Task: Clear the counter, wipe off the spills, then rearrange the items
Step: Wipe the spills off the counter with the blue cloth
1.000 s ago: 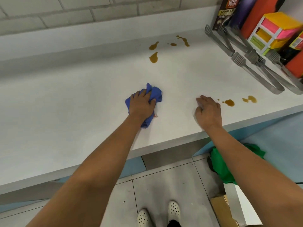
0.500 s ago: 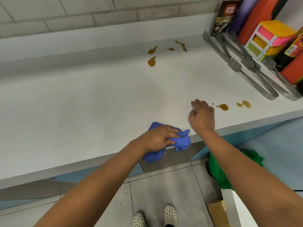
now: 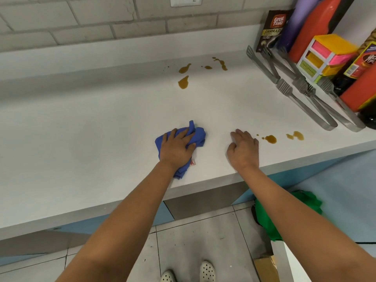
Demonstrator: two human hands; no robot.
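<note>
Spills (image 3: 271,139) dot the tabletop (image 3: 81,129); left hand (image 3: 177,149) grip bunches a blue cloth (image 3: 198,136), right hand (image 3: 243,150) rests loosely curled, holding nothing; a pouch (image 3: 271,29) reads "Great Taste Granules".

Both forearms bare from elbow down, no sleeves in view. No watch, bracelet or rings visible on the left hand (image 3: 176,148) or the right hand (image 3: 243,151). No gloves. Nails short, unpainted as far as can be told. Feet at the bottom edge: pale, off-white clog-type shoes (image 3: 188,274) with rows of small dark round perforations over the toe caps, left and right alike. Only the toe halves show. A dark strip between the shoes, cut off by the frame, cannot be made out.
</note>
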